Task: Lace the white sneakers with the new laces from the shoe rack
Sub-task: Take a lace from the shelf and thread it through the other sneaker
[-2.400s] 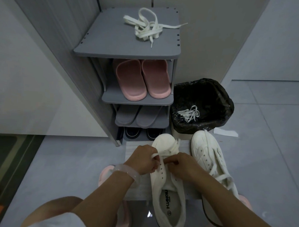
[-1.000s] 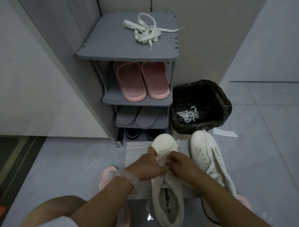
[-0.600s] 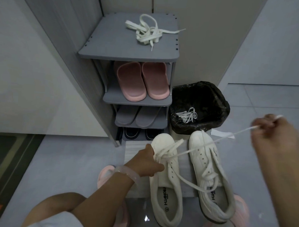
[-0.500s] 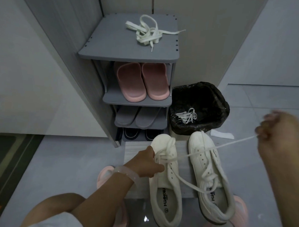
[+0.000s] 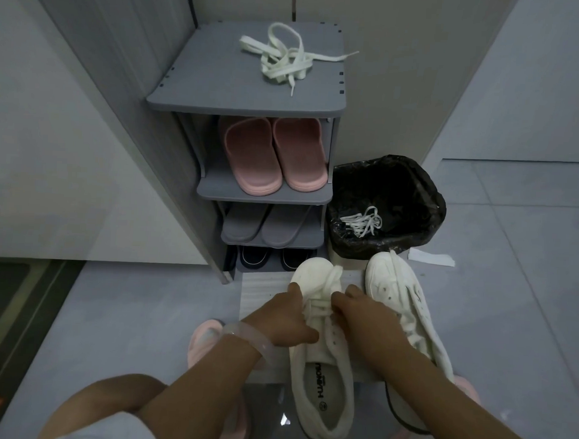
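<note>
Two white sneakers stand side by side on a pale mat in front of me. On the left sneaker (image 5: pixel 321 380) both hands work at the eyelets near the toe. My left hand (image 5: pixel 285 318) grips the shoe's left side and pinches the white lace (image 5: pixel 317 308) there. My right hand (image 5: pixel 360 313) pinches the same lace from the right. The right sneaker (image 5: pixel 400 300) lies just beside it with a lace draped loosely over it. A further bundle of new white laces (image 5: pixel 285 61) lies on the top of the grey shoe rack (image 5: pixel 220 93).
Pink slippers (image 5: pixel 274 155), grey slippers and dark shoes fill the rack's lower shelves. A bin with a black bag (image 5: pixel 411 204) holding old laces stands right of the rack, behind the sneakers. A paper scrap (image 5: pixel 430 258) lies on the floor tiles. My feet wear pink slippers.
My right hand, which had pulled the lace out far to the right, has come back to the left sneaker's eyelets. The left hand stayed on the shoe.
</note>
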Tool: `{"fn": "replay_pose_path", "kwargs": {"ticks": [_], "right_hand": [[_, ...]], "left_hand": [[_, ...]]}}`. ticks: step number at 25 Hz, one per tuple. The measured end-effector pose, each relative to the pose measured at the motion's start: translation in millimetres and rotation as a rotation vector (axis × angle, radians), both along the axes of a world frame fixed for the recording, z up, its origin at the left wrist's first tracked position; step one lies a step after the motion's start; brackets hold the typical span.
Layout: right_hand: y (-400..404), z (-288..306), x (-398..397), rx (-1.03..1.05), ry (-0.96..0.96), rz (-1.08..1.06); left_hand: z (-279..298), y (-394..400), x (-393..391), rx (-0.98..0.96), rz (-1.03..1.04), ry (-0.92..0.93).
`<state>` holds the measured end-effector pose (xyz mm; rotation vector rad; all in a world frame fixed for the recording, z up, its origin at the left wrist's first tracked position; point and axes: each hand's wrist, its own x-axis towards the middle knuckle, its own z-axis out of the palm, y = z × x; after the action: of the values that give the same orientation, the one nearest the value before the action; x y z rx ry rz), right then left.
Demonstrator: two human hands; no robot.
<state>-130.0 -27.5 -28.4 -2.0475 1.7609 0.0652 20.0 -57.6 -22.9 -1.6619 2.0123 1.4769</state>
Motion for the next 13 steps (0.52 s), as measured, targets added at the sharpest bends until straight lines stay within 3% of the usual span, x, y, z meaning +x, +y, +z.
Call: {"fn": "replay_pose_path", "kwargs": {"ticks": [2,7,9,13], "right_hand": [[-8,5,-20,-0.019,-0.036,-0.079],[-24,45,-94,-0.16,0.196,-0.536],[-22,45,-87,-0.067,0.203,-0.5],[-11,21,-34,0.023,-0.006,-0.143]], "left_hand": [[1,-1,2,0.016,-0.022,-0.008],[0,-2,8,0.059,-0.033,-0.025],[-1,-2,9,0.031,-0.055,-0.02],[-7,-1,7,-0.189,0.019,0.077]]}}
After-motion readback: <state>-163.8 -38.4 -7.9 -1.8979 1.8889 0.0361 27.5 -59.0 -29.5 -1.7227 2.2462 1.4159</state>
